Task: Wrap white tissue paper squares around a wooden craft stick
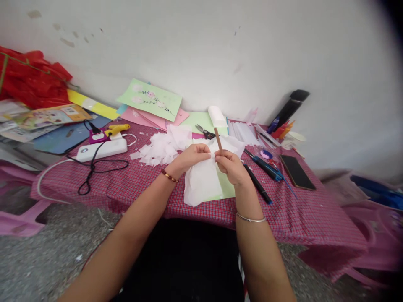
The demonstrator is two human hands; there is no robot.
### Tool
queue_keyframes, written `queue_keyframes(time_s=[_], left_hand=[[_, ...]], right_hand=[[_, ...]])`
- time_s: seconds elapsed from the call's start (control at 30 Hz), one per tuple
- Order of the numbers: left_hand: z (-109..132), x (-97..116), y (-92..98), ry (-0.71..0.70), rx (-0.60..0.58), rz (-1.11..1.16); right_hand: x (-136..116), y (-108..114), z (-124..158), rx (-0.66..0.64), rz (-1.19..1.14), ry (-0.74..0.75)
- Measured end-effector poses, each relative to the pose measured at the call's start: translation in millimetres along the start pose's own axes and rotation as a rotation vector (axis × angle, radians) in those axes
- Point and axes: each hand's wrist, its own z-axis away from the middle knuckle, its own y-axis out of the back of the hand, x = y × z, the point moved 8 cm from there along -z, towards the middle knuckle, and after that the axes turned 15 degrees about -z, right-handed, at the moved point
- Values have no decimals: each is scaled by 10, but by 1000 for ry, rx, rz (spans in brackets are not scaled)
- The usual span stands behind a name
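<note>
Left hand (192,157): fingertips pinched on the upper edge of a white tissue sheet (201,182).
Right hand (231,165): closed around a thin brown stick (218,140) held upright, with its tip above the fingers and its lower end against the tissue.
Tissue sheet: hangs between both hands and drapes over a green card (227,186) near the counter's (126,180) front edge.
Handling: probably very light, limp and easily torn, so a gentle pinch at an edge suits it. The stick looks stiff and is best gripped low.
Nearby: tissue scraps (163,149) lie beyond the left hand, with scissors (204,132) behind them.
Further out: pens (262,165) and a phone (297,172) to the right, a glue gun (117,129) to the left.
</note>
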Motion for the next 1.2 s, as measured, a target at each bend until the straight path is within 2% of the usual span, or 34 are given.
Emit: queue_keyframes(time_s=[0.17, 0.37, 0.53, 0.73, 0.87, 0.97, 1.1, 1.2], left_hand=[[-2, 86, 40, -87, 69, -27], [-22, 110, 57, -145, 124, -68], [-32, 65, 41, -111, 116, -118], [-19, 56, 12, -72, 80, -90], [-16, 83, 27, -88, 92, -60], [0, 68, 22, -48, 88, -81], [41, 22, -50, 51, 20, -143], [58, 4, -56, 91, 30, -127]], right_hand=[[-49, -20, 23, -9, -49, 45], [-49, -57, 9, -79, -158, 63], [-52, -37, 5, -26, -68, 64], [-56, -53, 11, -32, 32, 79], [-73, -78, 28, -70, -45, 62], [-77, -80, 31, -83, -74, 50], [-102, 0, 10, 3, 61, 136], [-104, 58, -5, 71, 125, 185]])
